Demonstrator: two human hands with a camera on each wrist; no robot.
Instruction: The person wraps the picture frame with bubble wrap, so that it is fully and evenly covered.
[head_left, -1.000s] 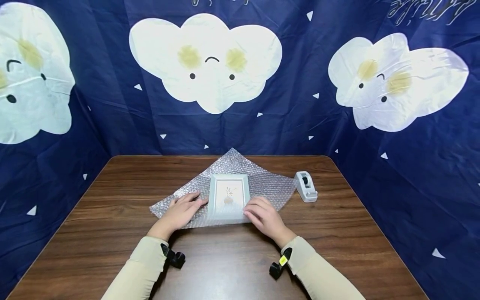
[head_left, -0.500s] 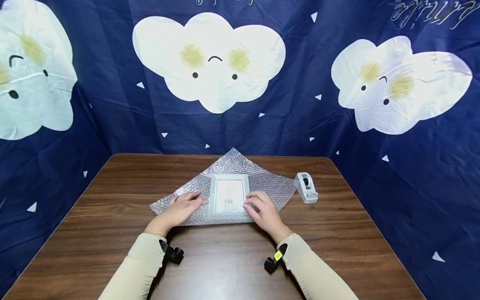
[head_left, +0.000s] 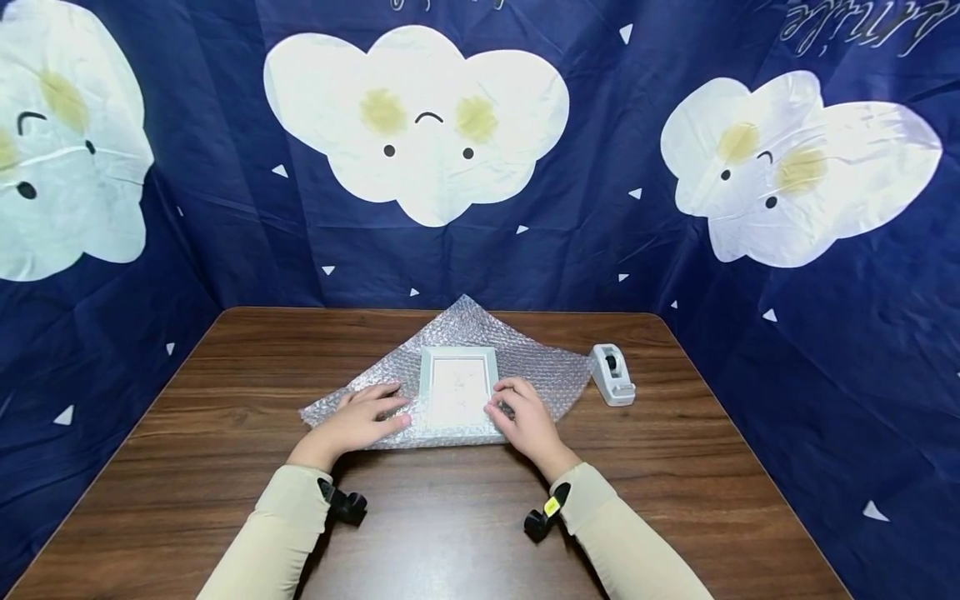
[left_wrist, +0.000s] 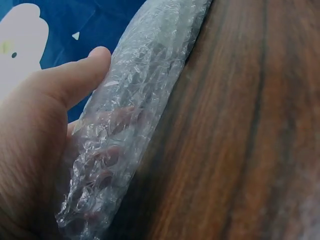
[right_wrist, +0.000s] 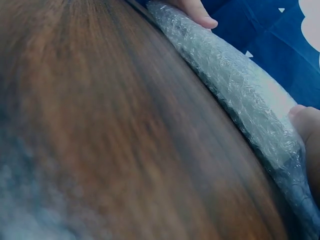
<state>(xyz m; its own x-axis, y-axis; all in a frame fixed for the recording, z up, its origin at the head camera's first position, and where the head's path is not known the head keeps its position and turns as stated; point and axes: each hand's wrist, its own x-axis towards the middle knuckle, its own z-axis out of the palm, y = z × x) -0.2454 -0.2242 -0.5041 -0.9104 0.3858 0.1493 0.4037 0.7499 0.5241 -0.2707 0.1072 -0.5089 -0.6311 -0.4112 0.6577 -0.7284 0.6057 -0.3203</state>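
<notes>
A pale mint picture frame (head_left: 459,353) lies face up in the middle of a sheet of bubble wrap (head_left: 536,367). The wrap's near edge is folded up over the frame's lower part, and glare blurs the picture behind it. My left hand (head_left: 365,421) rests on the wrap left of the frame, fingers spread and thumb by the frame's side. At the frame's right side, my right hand (head_left: 527,421) touches the wrap with loosely bent fingers. The folded edge (left_wrist: 145,80) runs along the left thumb in the left wrist view. In the right wrist view, the right thumb (right_wrist: 302,120) lies on the fold.
To the right of the wrap stands a white tape dispenser (head_left: 613,375), close to its right corner. Everything lies on a brown wooden table (head_left: 247,367). A dark blue cloth (head_left: 600,275) with white clouds hangs around the back and sides.
The right fingers have shifted slightly up along the frame's right side. My left thumb has spread away from its fingers. The near edge of the wrap has moved up a little.
</notes>
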